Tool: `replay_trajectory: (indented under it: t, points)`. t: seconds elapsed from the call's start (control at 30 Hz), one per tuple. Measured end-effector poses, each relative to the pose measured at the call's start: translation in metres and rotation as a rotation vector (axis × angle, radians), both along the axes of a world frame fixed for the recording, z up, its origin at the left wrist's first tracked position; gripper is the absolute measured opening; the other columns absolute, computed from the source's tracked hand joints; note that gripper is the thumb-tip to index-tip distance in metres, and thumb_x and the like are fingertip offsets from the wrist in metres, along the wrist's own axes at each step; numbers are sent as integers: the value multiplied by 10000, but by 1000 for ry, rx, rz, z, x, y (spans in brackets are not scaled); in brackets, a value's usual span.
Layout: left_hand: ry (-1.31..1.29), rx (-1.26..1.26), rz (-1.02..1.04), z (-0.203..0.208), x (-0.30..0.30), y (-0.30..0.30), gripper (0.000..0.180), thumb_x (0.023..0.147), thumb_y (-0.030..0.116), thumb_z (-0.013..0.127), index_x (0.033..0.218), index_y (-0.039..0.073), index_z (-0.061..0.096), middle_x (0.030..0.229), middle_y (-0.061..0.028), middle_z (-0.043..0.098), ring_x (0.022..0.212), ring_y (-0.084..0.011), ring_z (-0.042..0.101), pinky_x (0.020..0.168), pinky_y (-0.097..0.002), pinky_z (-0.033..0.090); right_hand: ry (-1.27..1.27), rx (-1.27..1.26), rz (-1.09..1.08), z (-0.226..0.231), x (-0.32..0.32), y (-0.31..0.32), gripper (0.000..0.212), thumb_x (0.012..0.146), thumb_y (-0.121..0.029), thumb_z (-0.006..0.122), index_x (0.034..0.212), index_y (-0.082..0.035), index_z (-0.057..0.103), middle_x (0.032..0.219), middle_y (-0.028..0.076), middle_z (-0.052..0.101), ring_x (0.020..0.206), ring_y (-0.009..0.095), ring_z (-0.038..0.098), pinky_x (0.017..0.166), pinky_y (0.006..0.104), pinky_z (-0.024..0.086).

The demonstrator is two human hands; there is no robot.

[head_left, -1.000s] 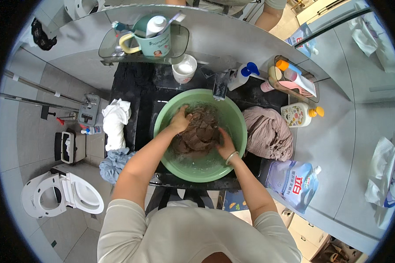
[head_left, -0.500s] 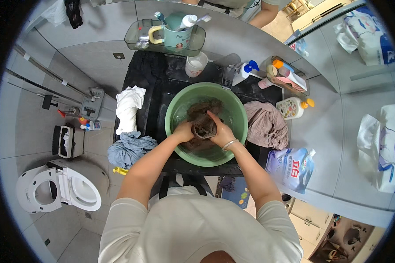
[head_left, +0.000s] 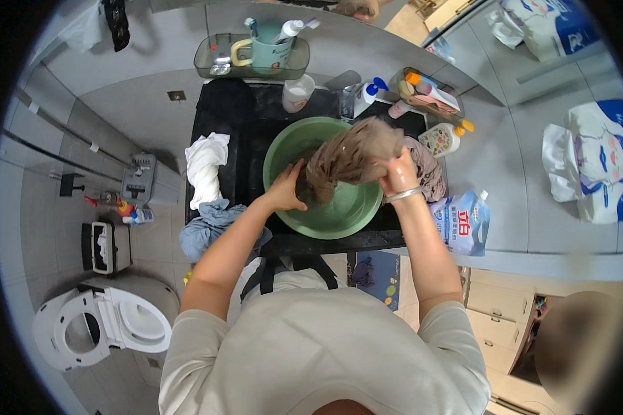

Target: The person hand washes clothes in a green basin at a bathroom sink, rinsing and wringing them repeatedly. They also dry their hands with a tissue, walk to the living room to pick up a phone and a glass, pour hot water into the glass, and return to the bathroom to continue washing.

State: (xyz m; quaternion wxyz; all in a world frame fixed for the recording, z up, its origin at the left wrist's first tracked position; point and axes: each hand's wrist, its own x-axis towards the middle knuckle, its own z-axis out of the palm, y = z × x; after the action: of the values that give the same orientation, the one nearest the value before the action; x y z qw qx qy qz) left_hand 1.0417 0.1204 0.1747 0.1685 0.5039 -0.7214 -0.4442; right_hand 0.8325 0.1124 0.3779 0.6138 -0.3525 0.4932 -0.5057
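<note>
A wet brown cloth garment [head_left: 349, 153] is lifted up, bunched and stretched across the green basin [head_left: 273, 149], which has water in it. My right hand [head_left: 399, 173], with a bracelet at the wrist, is closed around the garment's right end, over the basin's right rim. The garment's lower left end hangs down into the basin. Beside that end is my left hand [head_left: 286, 188], its fingers and thumb spread apart; whether the fingertips touch the cloth I cannot tell. A second, pinkish-brown cloth [head_left: 428, 173] lies just right of the basin, partly behind my right hand.
On the black counter, a white cloth [head_left: 206, 166] and a blue-grey cloth [head_left: 218, 228] lie at the left. Behind the basin stand a white cup [head_left: 298, 93] and a pump bottle [head_left: 365, 97]. A yellow-capped bottle [head_left: 441, 140] and a detergent pouch [head_left: 464, 223] stand at the right.
The brown garment has come up out of the basin and moved right with my right hand. My left hand has let go and spread its fingers.
</note>
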Motion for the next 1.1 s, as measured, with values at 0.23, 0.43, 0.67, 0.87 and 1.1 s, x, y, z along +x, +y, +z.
replay_trajectory:
  t: [0.23, 0.43, 0.67, 0.87, 1.1]
  points:
    - [488, -127, 188, -11, -43, -19, 831, 629, 263, 804, 1319, 70, 382, 1331, -180, 409, 1196, -342, 424, 996, -445, 349, -280, -168, -155, 110, 6, 9, 345, 823, -26, 509, 1169, -28, 504, 1143, 127, 566, 1062, 303, 545, 907, 470, 436]
    - [585, 539, 608, 23, -35, -41, 519, 871, 277, 586, 1313, 74, 405, 1297, -145, 454, 1176, -284, 461, 950, -423, 398, -315, -242, -202, 109, -41, -1, 325, 841, -96, 519, 1163, -51, 515, 1170, 119, 553, 1079, 325, 530, 905, 482, 419]
    - [615, 103, 500, 101, -18, -37, 394, 681, 29, 624, 1055, -1, 503, 936, -83, 594, 855, -167, 576, 764, -272, 458, 50, -68, -160, -60, -119, -16, 315, 777, 39, 510, 1073, -68, 519, 927, 46, 587, 690, 140, 557, 529, 240, 450]
    - [340, -155, 408, 170, -61, -37, 587, 666, 118, 738, 1161, 35, 432, 887, -129, 606, 826, -202, 604, 755, -307, 473, 549, 70, 229, -215, -113, -22, 767, 750, -186, 686, 1361, -71, 237, 1216, 174, 486, 1054, 288, 531, 868, 383, 465]
    - [312, -147, 330, 246, -69, -30, 673, 664, 75, 741, 1245, 97, 403, 895, -113, 598, 828, -167, 596, 742, -301, 478, 883, 52, 830, -146, -96, -24, 1186, 647, -385, 784, 1451, -127, -49, 1441, 238, 220, 1255, 369, 362, 998, 455, 359]
